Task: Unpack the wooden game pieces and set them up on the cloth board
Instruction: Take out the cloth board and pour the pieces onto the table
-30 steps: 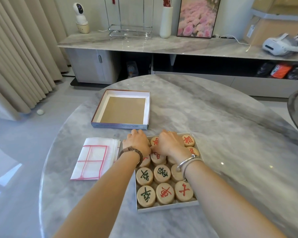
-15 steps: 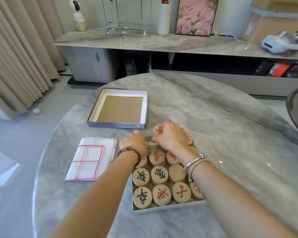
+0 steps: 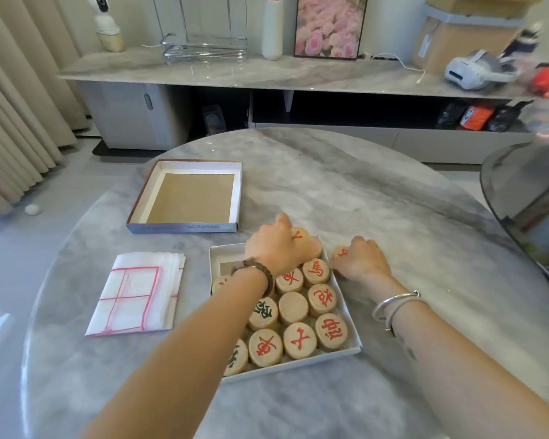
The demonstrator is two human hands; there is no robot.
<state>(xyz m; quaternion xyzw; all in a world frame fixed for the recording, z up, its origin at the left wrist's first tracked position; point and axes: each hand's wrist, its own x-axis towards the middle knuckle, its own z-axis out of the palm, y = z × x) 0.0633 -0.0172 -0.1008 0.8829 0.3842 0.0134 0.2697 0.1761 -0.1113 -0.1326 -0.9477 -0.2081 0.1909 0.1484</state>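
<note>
Landmark for all positions: the white box tray (image 3: 358,346) holding the wooden pieces.

Left of the tray, close beside it on the tabletop (image 3: 393,217), lies the cloth board (image 3: 137,293), folded, its red grid showing. Beyond the tray's far left corner sits the empty box lid (image 3: 133,221), open side up.

Inside the tray, the wooden pieces (image 3: 295,307) lie flat in rows; most show red or green characters, one is blank side up. The tray's far left corner is bare.

The left hand (image 3: 274,245) reaches across to the tray's far right corner, fingers curled around a red-marked piece (image 3: 298,236) raised above its neighbours. The right hand (image 3: 360,259) rests on the tabletop just outside the tray's right wall, closed on another red-marked piece (image 3: 341,252).

Assessment: unloading is at an early stage; the cloth is not yet spread. Recommended practice: set lifted pieces down to the right of the tray, well away from the cloth side, so that the board can be unfolded flat. Lift each disc straight up by its rim to avoid dragging neighbours. Crossed forearms risk knocking the tray; keep each hand to its own side.
</note>
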